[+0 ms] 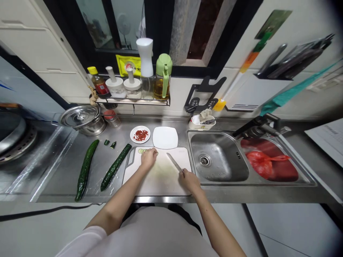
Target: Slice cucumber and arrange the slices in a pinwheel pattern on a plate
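Note:
My right hand [190,180] is closed round the handle of a kitchen knife [174,162], its blade slanting up and left over the white cutting board [160,184]. Near the board's far edge my left hand [149,157] is closed, fingers pinched together. A thin green edge of a cucumber slice shows at its fingertips; the rest is hidden. Pale cucumber slices [140,151] lie just left of that hand. Left of the board rest a cucumber [115,167] and another, longer cucumber [87,169]. Two cut cucumber ends [113,145] sit behind them.
Behind the board stand a plate of chopped red pieces [140,135] and a white square plate [165,137]. A sink [219,157] lies to the right, with a red bag [261,164] beyond it. A steel pot [83,119] and a bottle rack [134,101] are at the back.

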A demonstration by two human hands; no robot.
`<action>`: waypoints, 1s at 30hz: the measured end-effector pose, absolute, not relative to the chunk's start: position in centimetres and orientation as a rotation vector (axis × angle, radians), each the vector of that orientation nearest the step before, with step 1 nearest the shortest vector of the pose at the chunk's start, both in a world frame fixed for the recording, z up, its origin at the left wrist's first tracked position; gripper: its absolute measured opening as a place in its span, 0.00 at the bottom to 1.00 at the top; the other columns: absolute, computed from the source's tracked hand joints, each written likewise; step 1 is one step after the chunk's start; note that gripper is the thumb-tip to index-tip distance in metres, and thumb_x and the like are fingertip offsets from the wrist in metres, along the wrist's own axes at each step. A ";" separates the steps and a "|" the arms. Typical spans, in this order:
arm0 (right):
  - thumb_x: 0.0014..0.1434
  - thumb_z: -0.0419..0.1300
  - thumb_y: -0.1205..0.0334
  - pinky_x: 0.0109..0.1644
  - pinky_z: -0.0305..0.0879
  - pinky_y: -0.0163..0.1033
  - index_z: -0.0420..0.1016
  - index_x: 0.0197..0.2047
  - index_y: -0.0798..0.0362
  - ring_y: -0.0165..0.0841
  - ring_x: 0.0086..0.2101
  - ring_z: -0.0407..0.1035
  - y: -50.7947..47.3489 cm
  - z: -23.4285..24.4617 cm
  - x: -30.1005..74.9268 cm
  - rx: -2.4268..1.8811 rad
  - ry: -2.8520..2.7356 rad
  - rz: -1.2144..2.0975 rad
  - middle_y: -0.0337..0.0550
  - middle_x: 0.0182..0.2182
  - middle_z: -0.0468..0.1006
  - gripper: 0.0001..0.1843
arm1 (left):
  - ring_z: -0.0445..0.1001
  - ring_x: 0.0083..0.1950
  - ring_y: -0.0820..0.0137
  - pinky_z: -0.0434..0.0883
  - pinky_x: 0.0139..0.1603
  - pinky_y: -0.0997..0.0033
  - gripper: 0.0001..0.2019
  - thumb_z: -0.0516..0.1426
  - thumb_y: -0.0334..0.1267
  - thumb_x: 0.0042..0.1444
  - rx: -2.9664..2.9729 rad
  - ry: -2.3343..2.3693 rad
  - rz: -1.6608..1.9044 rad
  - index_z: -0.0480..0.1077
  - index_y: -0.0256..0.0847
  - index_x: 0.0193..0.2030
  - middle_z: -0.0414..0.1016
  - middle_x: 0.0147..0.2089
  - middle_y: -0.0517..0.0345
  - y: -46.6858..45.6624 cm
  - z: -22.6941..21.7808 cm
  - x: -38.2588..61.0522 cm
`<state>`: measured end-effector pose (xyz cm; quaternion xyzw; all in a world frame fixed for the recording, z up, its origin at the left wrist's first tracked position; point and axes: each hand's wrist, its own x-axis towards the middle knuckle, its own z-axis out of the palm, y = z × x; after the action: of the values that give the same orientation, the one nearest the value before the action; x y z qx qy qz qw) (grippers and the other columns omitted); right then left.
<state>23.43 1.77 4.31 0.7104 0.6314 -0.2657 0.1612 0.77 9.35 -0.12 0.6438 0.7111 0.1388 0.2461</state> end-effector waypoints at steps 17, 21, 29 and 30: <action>0.68 0.44 0.64 0.39 0.58 0.36 0.62 0.52 0.53 0.38 0.39 0.75 -0.6 5.4 20.7 1.630 2.154 -0.606 0.51 0.37 0.80 0.13 | 0.72 0.37 0.71 0.62 0.36 0.75 0.04 0.59 0.38 0.52 1.357 2.027 0.546 0.73 0.43 0.35 0.76 0.35 0.59 4.0 -2.4 -3.0; 0.68 0.42 0.64 0.38 0.59 0.38 0.63 0.50 0.54 0.40 0.39 0.75 -1.3 5.0 19.7 1.585 2.210 -0.602 0.52 0.37 0.79 0.13 | 0.72 0.35 0.72 0.62 0.35 0.75 0.05 0.59 0.37 0.52 1.308 2.015 0.581 0.73 0.43 0.36 0.75 0.33 0.61 4.3 -2.9 -3.5; 0.68 0.41 0.64 0.39 0.60 0.38 0.64 0.50 0.55 0.40 0.40 0.75 -1.4 5.3 18.5 1.546 2.220 -0.626 0.52 0.37 0.79 0.14 | 0.72 0.34 0.72 0.60 0.32 0.75 0.06 0.61 0.36 0.50 1.301 2.034 0.495 0.73 0.44 0.36 0.74 0.31 0.63 4.9 -3.0 -3.8; 0.68 0.41 0.64 0.39 0.60 0.38 0.64 0.49 0.55 0.40 0.39 0.75 -1.4 5.3 18.3 1.543 2.223 -0.624 0.52 0.37 0.79 0.14 | 0.72 0.34 0.72 0.60 0.32 0.75 0.06 0.61 0.36 0.50 1.298 2.036 0.492 0.73 0.44 0.36 0.74 0.31 0.63 4.9 -3.0 -3.8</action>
<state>18.33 -1.39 5.34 0.5465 0.7873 -0.2208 0.1811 -3.79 4.87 -3.03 0.4967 0.7793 0.1885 0.3322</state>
